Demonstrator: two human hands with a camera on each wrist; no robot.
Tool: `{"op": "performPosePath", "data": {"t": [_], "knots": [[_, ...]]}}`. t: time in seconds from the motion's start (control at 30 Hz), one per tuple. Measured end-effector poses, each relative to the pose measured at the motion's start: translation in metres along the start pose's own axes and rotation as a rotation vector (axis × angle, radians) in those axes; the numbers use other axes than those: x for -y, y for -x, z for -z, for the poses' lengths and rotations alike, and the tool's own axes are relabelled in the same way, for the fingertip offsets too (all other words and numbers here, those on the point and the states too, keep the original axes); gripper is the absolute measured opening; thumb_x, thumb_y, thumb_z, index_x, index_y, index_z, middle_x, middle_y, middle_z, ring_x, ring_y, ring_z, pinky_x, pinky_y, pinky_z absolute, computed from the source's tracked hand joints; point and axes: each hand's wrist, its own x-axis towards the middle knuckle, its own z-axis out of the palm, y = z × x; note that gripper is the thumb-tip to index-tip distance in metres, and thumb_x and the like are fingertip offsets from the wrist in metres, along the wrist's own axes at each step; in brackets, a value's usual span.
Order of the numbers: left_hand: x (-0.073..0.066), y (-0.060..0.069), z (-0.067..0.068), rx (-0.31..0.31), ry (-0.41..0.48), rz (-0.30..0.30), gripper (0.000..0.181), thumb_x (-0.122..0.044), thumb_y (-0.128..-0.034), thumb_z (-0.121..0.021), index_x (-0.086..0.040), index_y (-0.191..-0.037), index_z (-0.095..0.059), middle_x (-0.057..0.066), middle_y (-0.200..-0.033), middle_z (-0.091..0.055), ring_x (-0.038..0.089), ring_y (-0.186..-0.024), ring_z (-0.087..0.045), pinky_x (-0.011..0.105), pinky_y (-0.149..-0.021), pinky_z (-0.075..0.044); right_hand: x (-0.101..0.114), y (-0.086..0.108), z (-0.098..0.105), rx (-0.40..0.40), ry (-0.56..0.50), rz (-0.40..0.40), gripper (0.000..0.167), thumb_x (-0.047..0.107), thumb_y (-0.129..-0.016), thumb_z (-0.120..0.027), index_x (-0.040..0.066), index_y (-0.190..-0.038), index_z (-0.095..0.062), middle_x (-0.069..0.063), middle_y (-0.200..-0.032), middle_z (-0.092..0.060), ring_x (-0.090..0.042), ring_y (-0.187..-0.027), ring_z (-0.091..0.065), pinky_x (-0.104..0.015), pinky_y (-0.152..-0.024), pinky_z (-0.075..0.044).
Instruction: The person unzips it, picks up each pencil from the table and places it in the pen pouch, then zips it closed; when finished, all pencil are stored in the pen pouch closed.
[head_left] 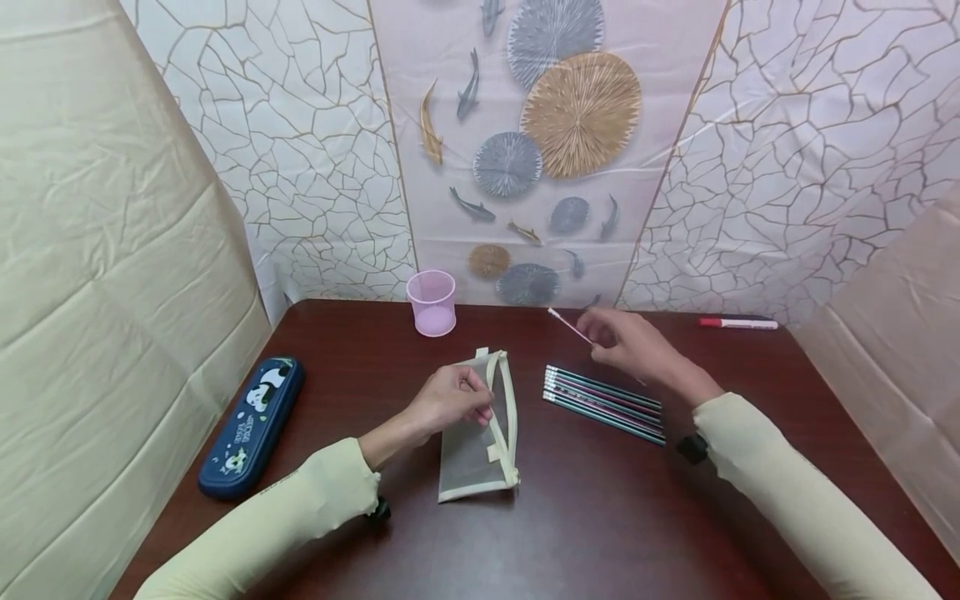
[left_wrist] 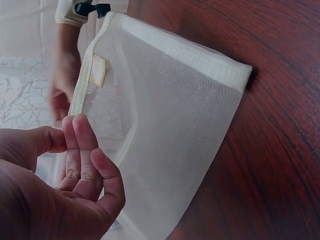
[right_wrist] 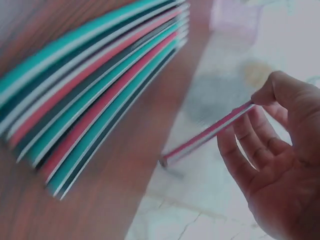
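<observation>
A pale mesh zip pouch (head_left: 468,454) lies on the table; its zipped edge is pinched between the thumb and fingers of my left hand (head_left: 450,400). In the left wrist view the mesh (left_wrist: 170,120) hangs from the fingertips of that hand (left_wrist: 75,180), its mouth parted. My right hand (head_left: 626,342) holds up one pink-and-white striped pencil (head_left: 570,325), above and behind a row of several striped pencils (head_left: 603,402). The right wrist view shows the held pencil (right_wrist: 210,131) between thumb and fingers of the hand (right_wrist: 280,155), apart from the row (right_wrist: 100,95).
A dark blue panda pencil case (head_left: 251,427) lies at the left. A pink mesh cup (head_left: 432,307) stands near the back edge, behind the pouch. A red-capped white marker (head_left: 738,323) lies at the back right. Patterned cloth (head_left: 322,167) hangs behind the table (head_left: 600,517).
</observation>
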Motion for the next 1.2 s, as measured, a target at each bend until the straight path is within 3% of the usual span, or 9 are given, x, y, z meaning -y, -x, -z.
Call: {"op": "performPosePath", "data": {"t": [0.13, 0.23, 0.43, 0.57, 0.67, 0.8, 1.0, 1.2], "knots": [[0.001, -0.002, -0.001, 0.0, 0.007, 0.004, 0.006, -0.006, -0.0942, -0.07, -0.003, -0.091, -0.066, 0.006, -0.071, -0.076, 0.009, -0.062, -0.073, 0.034, -0.07, -0.063, 0.026, 0.0, 0.0, -0.055, -0.188, 0.005, 0.035, -0.003, -0.087, -0.072, 0.009, -0.118, -0.063, -0.012, -0.102, -0.069, -0.02, -0.093, -0.068, -0.034, -0.081, -0.059], [0.001, -0.003, -0.002, 0.004, 0.009, 0.008, 0.006, -0.006, -0.0945, -0.069, -0.002, -0.091, -0.066, 0.006, -0.071, -0.076, 0.009, -0.063, -0.073, 0.033, -0.07, -0.064, 0.044, 0.004, -0.006, -0.106, -0.332, 0.002, 0.034, -0.006, -0.087, -0.07, 0.006, -0.118, -0.059, -0.017, -0.102, -0.067, -0.02, -0.091, -0.068, -0.034, -0.071, -0.064], [0.001, -0.002, -0.004, 0.006, 0.008, -0.004, 0.007, -0.007, -0.094, -0.07, -0.003, -0.092, -0.065, 0.007, -0.073, -0.077, 0.01, -0.063, -0.074, 0.031, -0.067, -0.061, 0.073, 0.014, -0.037, -0.233, -0.661, -0.001, 0.036, -0.012, -0.089, -0.067, -0.007, -0.121, -0.052, -0.016, -0.102, -0.062, -0.011, -0.085, -0.068, -0.028, -0.071, -0.064], [-0.001, -0.002, -0.004, 0.006, 0.0, -0.006, 0.007, -0.008, -0.0944, -0.07, -0.004, -0.092, -0.064, 0.006, -0.073, -0.077, 0.01, -0.064, -0.074, 0.031, -0.066, -0.06, 0.089, 0.023, -0.063, -0.229, -0.94, -0.06, 0.037, -0.015, -0.092, -0.062, -0.011, -0.124, -0.043, -0.01, -0.102, -0.06, -0.012, -0.083, -0.071, -0.035, -0.072, -0.067], [-0.003, -0.003, -0.005, 0.008, -0.009, -0.01, 0.007, -0.009, -0.0949, -0.07, -0.005, -0.092, -0.065, 0.006, -0.074, -0.077, 0.01, -0.064, -0.074, 0.032, -0.067, -0.06, 0.099, 0.029, -0.076, -0.207, -1.084, -0.125, 0.036, -0.014, -0.094, -0.058, -0.009, -0.125, -0.04, -0.01, -0.102, -0.059, -0.017, -0.084, -0.073, -0.041, -0.073, -0.068], [-0.005, -0.005, -0.006, 0.008, -0.009, -0.01, 0.007, -0.009, -0.0952, -0.069, -0.004, -0.092, -0.066, 0.007, -0.075, -0.078, 0.01, -0.065, -0.074, 0.03, -0.066, -0.06, 0.107, 0.032, -0.086, -0.161, -1.115, -0.19, 0.037, -0.011, -0.094, -0.058, -0.008, -0.126, -0.04, -0.013, -0.106, -0.056, -0.018, -0.083, -0.073, -0.041, -0.072, -0.067], [-0.007, -0.005, -0.007, -0.002, -0.001, -0.008, 0.007, -0.009, -0.0952, -0.07, -0.004, -0.092, -0.065, 0.008, -0.075, -0.077, 0.01, -0.064, -0.074, 0.026, -0.064, -0.059, 0.116, 0.034, -0.095, -0.081, -1.072, -0.304, 0.041, -0.009, -0.092, -0.06, -0.009, -0.129, -0.042, -0.019, -0.111, -0.056, -0.016, -0.078, -0.068, -0.037, -0.068, -0.066], [-0.006, -0.005, -0.009, -0.01, 0.008, -0.004, 0.005, -0.007, -0.0946, -0.068, -0.004, -0.092, -0.066, 0.005, -0.073, -0.076, 0.01, -0.063, -0.073, 0.03, -0.067, -0.061, 0.121, 0.036, -0.101, -0.063, -1.047, -0.405, 0.044, -0.006, -0.093, -0.061, -0.008, -0.133, -0.043, -0.02, -0.115, -0.056, -0.018, -0.073, -0.067, -0.035, -0.068, -0.066]]}}
